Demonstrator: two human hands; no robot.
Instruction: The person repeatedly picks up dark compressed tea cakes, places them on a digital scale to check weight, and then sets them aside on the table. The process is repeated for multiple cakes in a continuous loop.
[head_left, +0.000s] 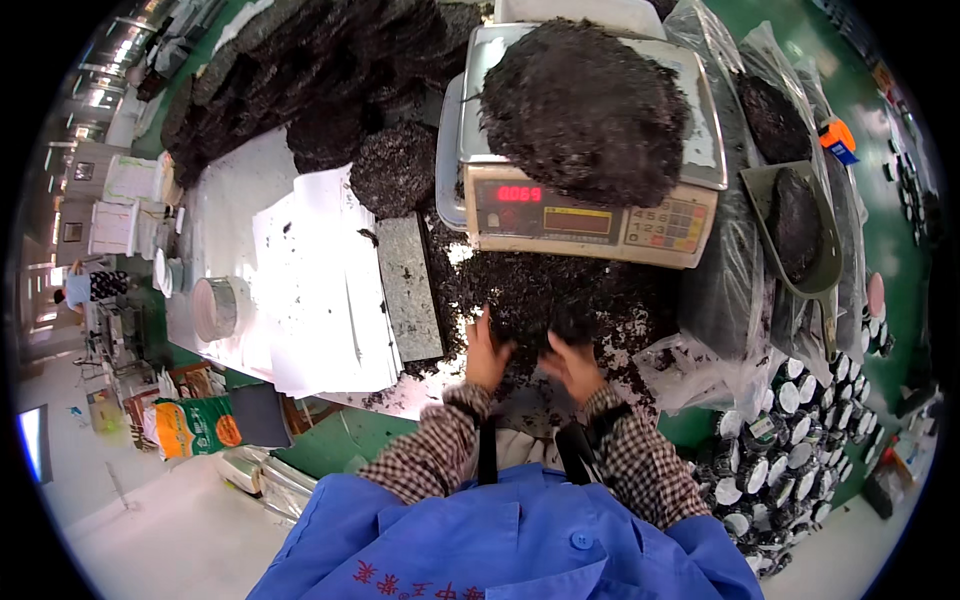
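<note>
Both of my hands are low over the work table, blurred by motion, among loose dark flakes of what looks like dried seaweed (517, 281). My left hand (486, 358) has its fingers apart and nothing visibly in it. Close to its right, my right hand (576, 367) is also spread, its fingertips beside a dark clump (559, 324); contact with it is unclear. Beyond the hands stands a digital scale (540, 214) with lit red digits. A large, thick, round seaweed cake (585, 112) lies on its metal pan and overhangs the front keys.
Left of my hands lie a flat grey block (409, 289), white paper sheets (326, 292) and a tape roll (215, 309). Seaweed cakes (315, 67) are heaped behind. At right stand clear plastic bags (724, 262), a green dustpan (821, 274) and an orange tape dispenser (838, 136).
</note>
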